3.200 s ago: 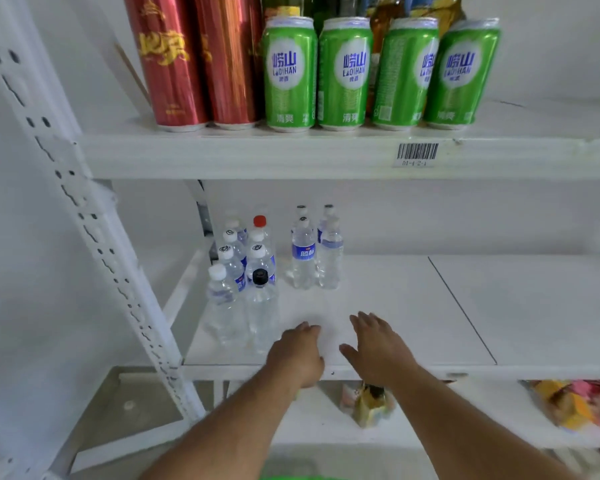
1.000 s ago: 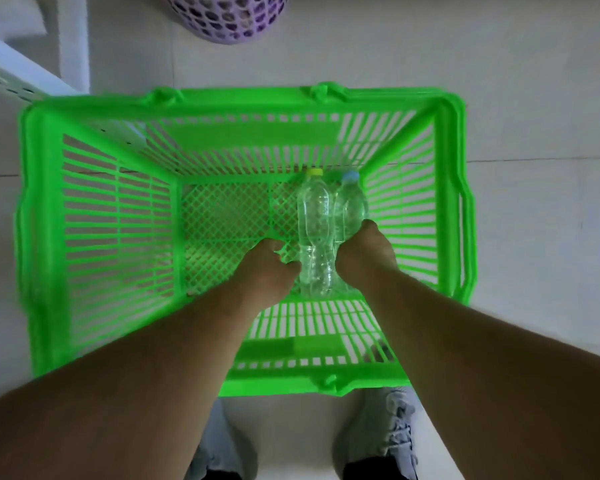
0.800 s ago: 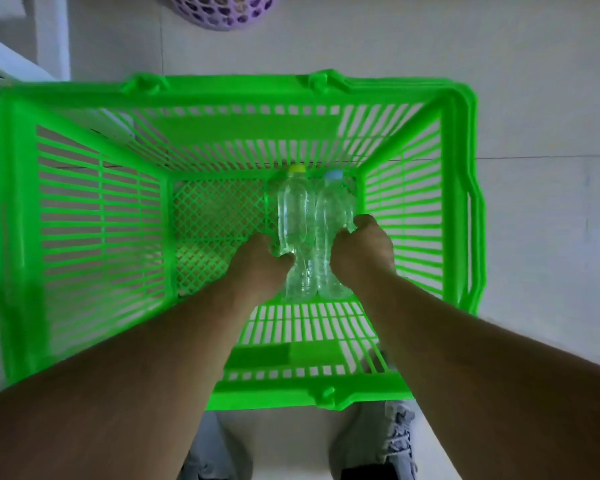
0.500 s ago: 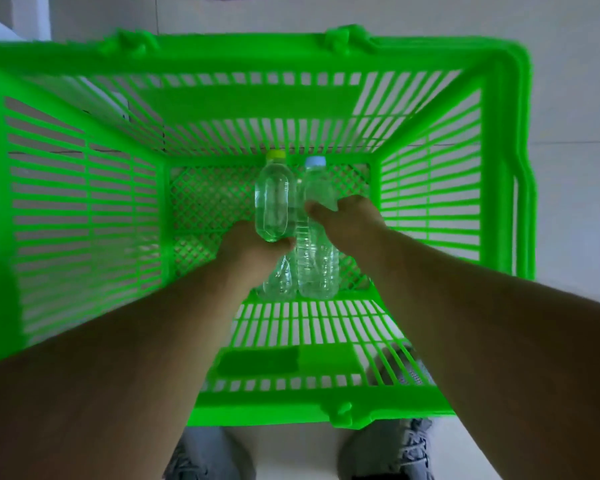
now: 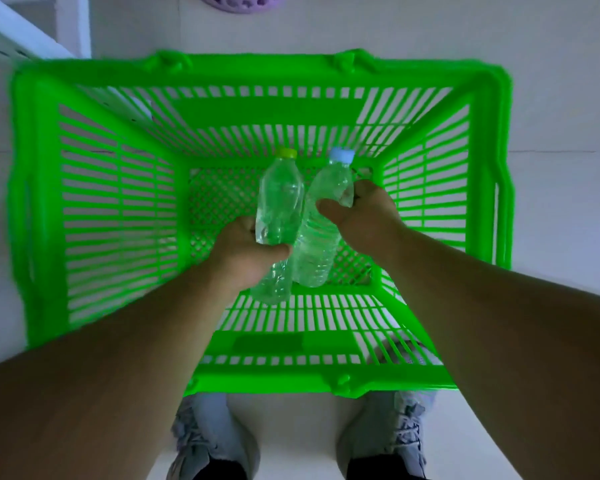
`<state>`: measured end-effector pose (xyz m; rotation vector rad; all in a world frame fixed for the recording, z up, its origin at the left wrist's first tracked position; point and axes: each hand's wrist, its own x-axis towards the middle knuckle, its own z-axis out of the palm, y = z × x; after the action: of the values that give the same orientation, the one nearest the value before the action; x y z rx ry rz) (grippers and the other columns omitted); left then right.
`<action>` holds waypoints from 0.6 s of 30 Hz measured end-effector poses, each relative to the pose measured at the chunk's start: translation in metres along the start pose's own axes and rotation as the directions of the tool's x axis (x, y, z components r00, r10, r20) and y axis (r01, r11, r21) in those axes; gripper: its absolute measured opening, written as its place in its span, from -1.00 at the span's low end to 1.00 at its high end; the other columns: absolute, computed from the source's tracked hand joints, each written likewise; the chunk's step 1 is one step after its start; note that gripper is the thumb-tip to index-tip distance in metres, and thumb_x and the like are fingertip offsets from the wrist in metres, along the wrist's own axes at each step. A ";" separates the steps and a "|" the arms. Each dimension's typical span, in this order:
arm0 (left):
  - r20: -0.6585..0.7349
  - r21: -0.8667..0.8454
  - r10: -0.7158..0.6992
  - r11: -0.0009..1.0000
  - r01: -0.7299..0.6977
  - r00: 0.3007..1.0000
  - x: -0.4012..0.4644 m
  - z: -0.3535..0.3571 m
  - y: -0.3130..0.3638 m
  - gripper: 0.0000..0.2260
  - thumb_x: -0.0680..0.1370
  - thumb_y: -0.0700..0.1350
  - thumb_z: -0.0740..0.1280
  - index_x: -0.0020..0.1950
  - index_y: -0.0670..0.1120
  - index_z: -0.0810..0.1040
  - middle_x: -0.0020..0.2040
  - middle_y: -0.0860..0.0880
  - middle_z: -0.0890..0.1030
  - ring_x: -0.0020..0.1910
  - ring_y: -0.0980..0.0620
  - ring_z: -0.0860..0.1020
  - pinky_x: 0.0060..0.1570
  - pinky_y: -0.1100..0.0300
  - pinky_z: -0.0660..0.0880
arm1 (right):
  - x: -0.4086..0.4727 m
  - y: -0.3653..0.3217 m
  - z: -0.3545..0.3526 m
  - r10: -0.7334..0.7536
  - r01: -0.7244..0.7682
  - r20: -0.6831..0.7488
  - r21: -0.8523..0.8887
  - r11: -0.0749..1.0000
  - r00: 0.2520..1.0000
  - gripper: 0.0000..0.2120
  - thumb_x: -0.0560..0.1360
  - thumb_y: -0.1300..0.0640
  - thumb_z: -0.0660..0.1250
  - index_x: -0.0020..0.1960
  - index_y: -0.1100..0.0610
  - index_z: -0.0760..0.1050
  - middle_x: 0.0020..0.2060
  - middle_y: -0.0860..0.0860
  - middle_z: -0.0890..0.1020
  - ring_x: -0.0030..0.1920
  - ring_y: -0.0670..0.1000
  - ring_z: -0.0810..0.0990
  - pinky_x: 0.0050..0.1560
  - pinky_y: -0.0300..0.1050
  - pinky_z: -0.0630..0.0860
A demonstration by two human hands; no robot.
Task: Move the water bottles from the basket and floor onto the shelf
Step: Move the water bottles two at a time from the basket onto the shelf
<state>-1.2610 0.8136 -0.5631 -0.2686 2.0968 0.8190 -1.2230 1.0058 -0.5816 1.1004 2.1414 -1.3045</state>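
I look straight down into a bright green plastic basket (image 5: 94,188) on the floor. My left hand (image 5: 246,251) grips a clear water bottle with a yellow-green cap (image 5: 279,199) around its lower half. My right hand (image 5: 357,216) grips a second clear bottle with a light blue cap (image 5: 317,251) near its upper part. Both bottles are raised off the basket's mesh bottom, side by side and touching, caps pointing away from me. No other bottle shows in the basket.
A corner of the white shelf frame (image 5: 18,39) lies at the top left. A purple perforated basket (image 5: 243,1) peeks in at the top edge. My grey shoes (image 5: 208,441) stand just behind the green basket on pale floor tiles.
I turned from the shelf down to the basket. Both hands closed round the two bottles lying on its bottom and have lifted them upward together.
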 end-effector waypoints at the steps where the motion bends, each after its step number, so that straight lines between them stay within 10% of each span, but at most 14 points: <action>1: -0.014 -0.010 0.020 1.000 -0.020 1.000 -0.011 -0.008 0.004 -0.75 0.35 -0.06 0.58 -0.05 0.01 0.61 -0.18 0.11 0.70 -0.30 0.22 0.65 -0.38 0.37 0.49 | -0.008 -0.009 -0.007 -0.033 0.033 -0.015 -0.004 0.999 0.999 -0.55 0.35 -0.17 0.50 0.11 0.07 0.57 -0.09 -0.04 0.67 -0.09 0.03 0.66 -0.07 -0.11 0.57; 7: -0.108 -0.125 0.142 0.980 -0.155 0.984 -0.111 -0.070 0.053 -0.77 0.37 -0.20 0.57 -0.06 -0.10 0.59 -0.23 0.04 0.70 -0.30 0.18 0.64 -0.30 0.33 0.53 | -0.090 -0.096 -0.074 -0.213 0.211 -0.090 -0.036 0.977 0.973 -0.57 0.30 -0.23 0.47 -0.07 0.06 0.47 -0.31 -0.11 0.63 -0.30 -0.07 0.60 -0.35 -0.16 0.41; 18: -0.276 -0.187 0.391 0.874 -0.449 0.878 -0.375 -0.226 0.207 -0.70 0.34 -0.16 0.59 0.03 -0.03 0.63 -0.16 0.11 0.69 -0.20 0.34 0.58 -0.21 0.56 0.38 | -0.359 -0.309 -0.262 -0.473 0.504 -0.189 0.180 0.845 0.861 -0.84 0.43 0.00 0.51 -0.07 0.04 0.61 -0.24 -0.12 0.70 -0.22 -0.16 0.65 -0.23 -0.36 0.48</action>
<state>-1.2684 0.7912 -0.0797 -0.0283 2.3091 1.3745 -1.2322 1.0063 -0.0406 0.7539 2.5383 -1.7779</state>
